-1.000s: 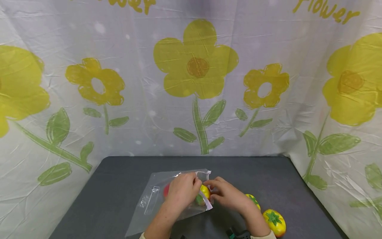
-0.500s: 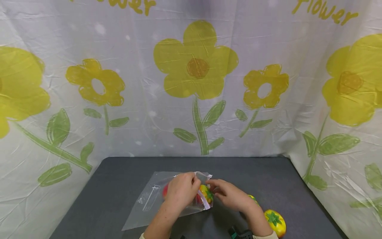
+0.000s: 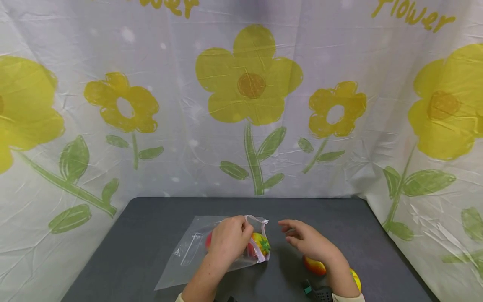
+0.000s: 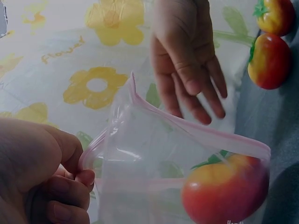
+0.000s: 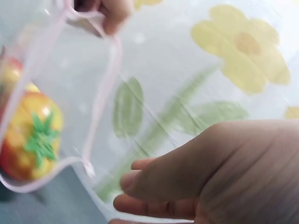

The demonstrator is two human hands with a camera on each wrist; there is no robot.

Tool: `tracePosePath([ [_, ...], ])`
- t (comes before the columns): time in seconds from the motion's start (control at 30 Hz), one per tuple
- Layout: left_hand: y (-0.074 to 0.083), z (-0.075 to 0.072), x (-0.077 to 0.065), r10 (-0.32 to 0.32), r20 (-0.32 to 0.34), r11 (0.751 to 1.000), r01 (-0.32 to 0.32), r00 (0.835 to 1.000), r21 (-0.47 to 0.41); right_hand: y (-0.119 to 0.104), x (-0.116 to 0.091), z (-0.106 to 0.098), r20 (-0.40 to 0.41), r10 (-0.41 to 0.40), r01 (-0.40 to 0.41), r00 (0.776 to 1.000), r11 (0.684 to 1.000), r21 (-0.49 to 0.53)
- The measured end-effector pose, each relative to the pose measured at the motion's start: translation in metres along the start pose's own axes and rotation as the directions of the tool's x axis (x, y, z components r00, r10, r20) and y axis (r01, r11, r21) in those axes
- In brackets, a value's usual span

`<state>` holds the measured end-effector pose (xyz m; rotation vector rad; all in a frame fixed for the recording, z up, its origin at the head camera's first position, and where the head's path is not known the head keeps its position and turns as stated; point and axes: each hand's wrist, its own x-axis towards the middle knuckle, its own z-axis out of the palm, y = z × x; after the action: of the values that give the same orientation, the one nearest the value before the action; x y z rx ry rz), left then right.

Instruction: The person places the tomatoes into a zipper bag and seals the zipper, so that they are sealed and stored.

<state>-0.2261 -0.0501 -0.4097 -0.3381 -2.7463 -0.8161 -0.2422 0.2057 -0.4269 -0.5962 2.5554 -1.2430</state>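
A clear zip bag [image 3: 188,256] with a pale pink rim lies on the table, its mouth gaping to the right. In the left wrist view, my left hand [image 4: 51,172] pinches the bag's rim between thumb and finger. Inside the bag, near the mouth, is a yellow-and-red toy tomato [image 5: 35,135] with a green leafy top. Something red [image 3: 209,241] shows deeper in the bag, partly hidden by my left hand. My right hand [image 3: 311,241] holds nothing and hovers to the right of the mouth, apart from it, fingers loosely extended.
Two similar loose toy tomatoes, one nearer [image 4: 270,60] and one farther [image 4: 276,16], lie on the dark table [image 3: 151,222] to the right, partly behind my right forearm. A dark device [image 3: 318,292] sits by my right wrist. A flower-printed curtain [image 3: 181,138] surrounds the table.
My right hand has drawn back to the right, away from the bag's mouth. The toy tomato in the bag has turned, its green top now facing the mouth. My left hand stays on the rim.
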Motion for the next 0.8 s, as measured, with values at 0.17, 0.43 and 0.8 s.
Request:
tracePosePath([
  [0.17, 0.0, 0.0, 0.001, -0.02, 0.008, 1.0, 0.02, 1.0, -0.002, 0.011, -0.007, -0.016, -0.067, 0.159, -0.161, 0.985, 0.987, -0.025],
  [0.43, 0.0, 0.0, 0.001, -0.024, 0.004, 1.0, 0.024, 1.0, -0.003, 0.03, -0.02, -0.036, -0.135, 0.357, -0.376, 0.924, 0.913, -0.161],
  [0.8, 0.0, 0.002, 0.001, -0.014, -0.004, 1.0, 0.014, 1.0, 0.004, 0.039, -0.026, -0.038, -0.027, 0.529, -0.527, 0.848, 0.839, -0.131],
])
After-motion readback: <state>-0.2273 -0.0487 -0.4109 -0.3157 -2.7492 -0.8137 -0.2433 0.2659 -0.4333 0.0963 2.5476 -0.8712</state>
